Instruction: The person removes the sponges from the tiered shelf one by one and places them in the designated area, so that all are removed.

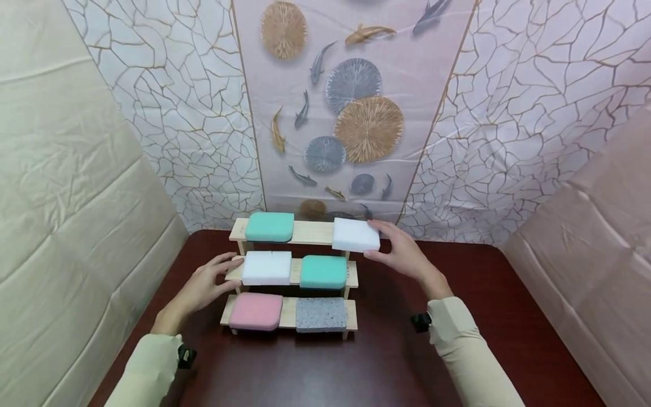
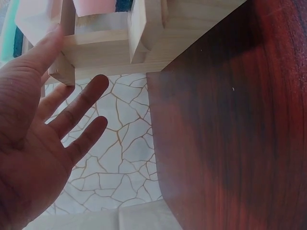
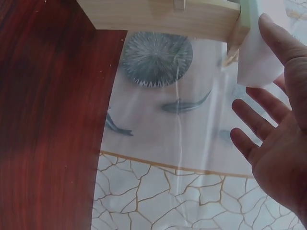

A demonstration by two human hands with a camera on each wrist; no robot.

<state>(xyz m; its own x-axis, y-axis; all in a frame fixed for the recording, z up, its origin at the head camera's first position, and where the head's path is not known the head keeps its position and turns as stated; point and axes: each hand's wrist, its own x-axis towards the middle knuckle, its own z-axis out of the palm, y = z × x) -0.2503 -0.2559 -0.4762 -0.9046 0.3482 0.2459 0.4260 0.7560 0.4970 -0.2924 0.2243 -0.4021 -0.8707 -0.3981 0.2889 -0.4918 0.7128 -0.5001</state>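
A three-tier wooden rack (image 1: 312,232) stands on the table and carries sponges. In the head view my right hand (image 1: 404,249) pinches a white sponge (image 1: 356,235) at the right end of the top tier, thumb at the front and fingers behind. The right wrist view shows this white sponge (image 3: 261,52) jutting past the board's end, the other fingers of that hand (image 3: 283,139) spread below. My left hand (image 1: 205,285) holds the left end of the middle tier between thumb and index finger, beside another white sponge (image 1: 267,268). Its remaining fingers (image 2: 79,108) extend free.
A green sponge (image 1: 269,227) sits at the top left and another green sponge (image 1: 323,272) at the middle right. The bottom tier bears a pink sponge (image 1: 256,311) and a grey speckled sponge (image 1: 321,314). Behind the dark red table (image 1: 305,373) hangs a patterned cloth (image 1: 325,113).
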